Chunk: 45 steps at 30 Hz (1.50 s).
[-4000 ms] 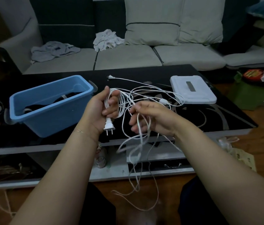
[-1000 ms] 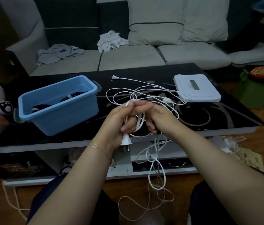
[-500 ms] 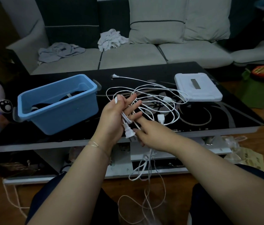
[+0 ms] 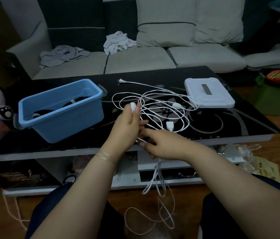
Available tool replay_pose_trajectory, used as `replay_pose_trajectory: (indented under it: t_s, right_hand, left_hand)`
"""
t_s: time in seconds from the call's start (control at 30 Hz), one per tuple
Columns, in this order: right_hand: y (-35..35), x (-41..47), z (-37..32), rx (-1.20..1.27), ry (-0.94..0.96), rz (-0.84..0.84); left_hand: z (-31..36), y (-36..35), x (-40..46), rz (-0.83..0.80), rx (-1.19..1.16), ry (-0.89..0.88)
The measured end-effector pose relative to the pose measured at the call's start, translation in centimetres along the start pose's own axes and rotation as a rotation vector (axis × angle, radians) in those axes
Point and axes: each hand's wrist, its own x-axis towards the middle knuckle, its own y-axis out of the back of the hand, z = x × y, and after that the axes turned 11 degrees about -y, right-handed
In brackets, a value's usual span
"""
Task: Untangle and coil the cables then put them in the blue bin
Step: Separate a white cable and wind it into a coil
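1. Spreading across the middle of the head view is a black glass coffee table [image 4: 230,121] with a pale floral pattern; a grey sofa [image 4: 135,61] runs behind it, and wooden floor shows in front of the table.
2. The blue bin [image 4: 61,109] stands on the table's left part, near the front edge, with dark cables lying inside.
3. Right of the bin, loops of white cable [image 4: 154,107] sprawl over the table, one plug lying behind them; more of the cable hangs past the front edge toward the floor.
4. The left hand [image 4: 127,128], just right of the bin, has its fingers curled round a white plug and the cord.
5. The right hand [image 4: 163,145], at the table's front edge right of the bin, pinches the same cord, its fingers bent.
6. A white flat box [image 4: 209,94] sits far right of the bin, near the table's back corner.
7. Bare tabletop shows between the bin and the loops.
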Motion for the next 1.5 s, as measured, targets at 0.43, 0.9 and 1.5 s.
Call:
replay_pose_trajectory:
  t_s: [0.43,0.9,1.5]
  right_hand:
    - [1.6,-0.6,-0.4,0.483,0.035,-0.059]
    - [2.9,-0.5,1.1,0.019,-0.104,0.458]
    - [3.6,0.7,1.4,0.803,0.058,0.196]
  left_hand:
    - [-0.4,0.3,-0.1,-0.314,0.666,-0.166]
    - [0.4,1.7,-0.3,-0.574,0.157,0.025]
    - [0.7,2.5,-0.6,-0.449,-0.724,0.302]
